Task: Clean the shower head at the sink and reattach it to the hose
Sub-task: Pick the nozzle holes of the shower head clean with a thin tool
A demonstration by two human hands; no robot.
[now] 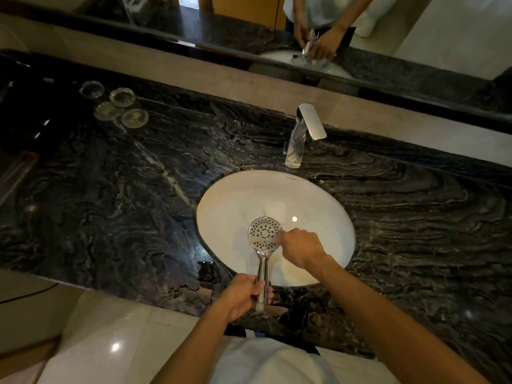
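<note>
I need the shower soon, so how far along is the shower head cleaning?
Done: the round chrome shower head is off its hose and held over the white oval sink. In hand: the left hand grips its handle while the right hand touches the edge of the nozzle face. No water runs from the chrome faucet. Left: finishing the cleaning and reattaching; no hose is in view.

No legible text. Small dark mark on sink [291,178] at back rim, nearest the faucet [300,137]; too small to read.
</note>
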